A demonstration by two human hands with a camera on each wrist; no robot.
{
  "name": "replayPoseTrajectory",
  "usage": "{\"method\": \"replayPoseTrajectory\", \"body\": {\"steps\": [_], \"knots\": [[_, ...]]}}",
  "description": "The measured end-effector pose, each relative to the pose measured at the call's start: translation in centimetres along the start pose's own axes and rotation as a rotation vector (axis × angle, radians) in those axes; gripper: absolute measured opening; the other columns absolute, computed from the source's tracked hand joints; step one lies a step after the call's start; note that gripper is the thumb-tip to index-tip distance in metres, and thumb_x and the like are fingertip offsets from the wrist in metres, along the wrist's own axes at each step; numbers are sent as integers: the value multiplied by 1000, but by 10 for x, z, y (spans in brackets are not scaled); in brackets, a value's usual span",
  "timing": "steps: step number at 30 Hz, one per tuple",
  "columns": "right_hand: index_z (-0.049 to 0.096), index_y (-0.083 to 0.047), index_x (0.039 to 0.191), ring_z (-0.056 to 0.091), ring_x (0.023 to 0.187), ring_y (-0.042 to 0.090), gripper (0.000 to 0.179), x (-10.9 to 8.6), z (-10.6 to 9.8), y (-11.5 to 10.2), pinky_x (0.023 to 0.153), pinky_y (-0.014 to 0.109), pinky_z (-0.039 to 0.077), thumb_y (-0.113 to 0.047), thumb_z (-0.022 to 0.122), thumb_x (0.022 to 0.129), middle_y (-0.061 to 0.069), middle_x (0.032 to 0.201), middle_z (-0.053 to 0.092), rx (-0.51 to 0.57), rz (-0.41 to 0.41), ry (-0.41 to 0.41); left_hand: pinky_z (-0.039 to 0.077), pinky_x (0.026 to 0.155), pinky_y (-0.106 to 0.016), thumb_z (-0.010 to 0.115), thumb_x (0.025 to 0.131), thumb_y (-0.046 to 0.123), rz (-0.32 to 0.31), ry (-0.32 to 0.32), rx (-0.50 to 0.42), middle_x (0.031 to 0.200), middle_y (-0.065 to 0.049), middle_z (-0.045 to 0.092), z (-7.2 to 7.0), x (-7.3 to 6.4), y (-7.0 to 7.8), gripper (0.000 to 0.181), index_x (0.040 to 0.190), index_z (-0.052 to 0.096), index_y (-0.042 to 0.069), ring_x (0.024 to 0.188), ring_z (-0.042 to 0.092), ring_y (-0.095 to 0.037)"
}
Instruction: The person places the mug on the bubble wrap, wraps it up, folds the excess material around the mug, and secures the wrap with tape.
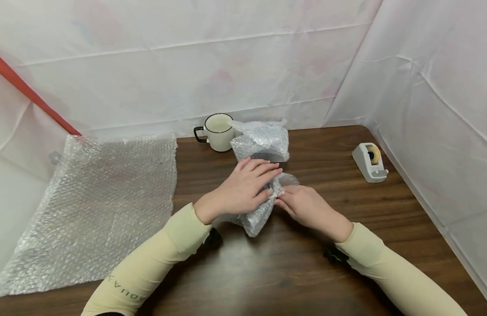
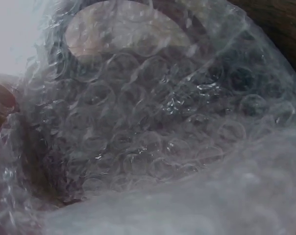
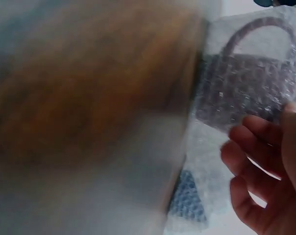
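My left hand (image 1: 245, 186) lies over a bubble-wrapped bundle (image 1: 256, 221), its fingers fairly straight and resting on top. At the bundle's right side my right hand (image 1: 306, 205) pinches the edge of the bubble wrap between thumb and fingers. Through the clear plastic in the left wrist view, a dark thing with a looped handle (image 2: 201, 29) shows. The right wrist view has the same dark, handled shape (image 3: 251, 81) under bubble wrap, with the curled fingers (image 3: 256, 166) close beside it. In the head view my left hand hides much of the bundle.
Behind the bundle stand a white enamel mug (image 1: 220, 137) with a black handle and another bubble-wrapped bundle (image 1: 267, 138). A large bubble wrap sheet (image 1: 105, 206) covers the table's left side. A white tape dispenser (image 1: 370, 162) sits at the right, near a curtain (image 1: 433, 109).
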State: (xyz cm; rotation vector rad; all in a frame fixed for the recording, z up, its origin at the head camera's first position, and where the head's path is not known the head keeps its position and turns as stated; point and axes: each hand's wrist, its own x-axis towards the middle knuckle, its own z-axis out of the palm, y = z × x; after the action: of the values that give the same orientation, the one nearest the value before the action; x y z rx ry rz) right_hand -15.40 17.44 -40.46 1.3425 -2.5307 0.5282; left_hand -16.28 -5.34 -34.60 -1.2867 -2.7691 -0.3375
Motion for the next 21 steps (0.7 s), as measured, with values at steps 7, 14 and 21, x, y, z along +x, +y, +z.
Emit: {"method": "replayPoseTrajectory", "body": {"steps": [7,14,21], "knots": [[70,-16,96,61,77,9,11,-1,-19,5,69,33,53,-27,72,93,-7,89,63,100,28,-92,15,117,-51,51,102,27,2,-8,-244,159,-6,33,-5,-2,-8,56,154,38,11,145,25,-22],[71,-10,101,63,86,14,21,-7,-41,7,73,30,53,-11,81,83,-2,98,66,165,26,138,15,118,-50,54,100,21,41,115,-446,160,-14,29,-11,-13,-19,56,151,39,3,147,22,-30],[68,-6,113,55,108,26,29,-2,-44,-10,91,35,45,-17,75,88,10,118,62,188,8,305,20,118,-47,56,101,21,-1,182,-385,159,-11,32,-31,-35,-30,55,151,39,6,145,27,-29]]}}
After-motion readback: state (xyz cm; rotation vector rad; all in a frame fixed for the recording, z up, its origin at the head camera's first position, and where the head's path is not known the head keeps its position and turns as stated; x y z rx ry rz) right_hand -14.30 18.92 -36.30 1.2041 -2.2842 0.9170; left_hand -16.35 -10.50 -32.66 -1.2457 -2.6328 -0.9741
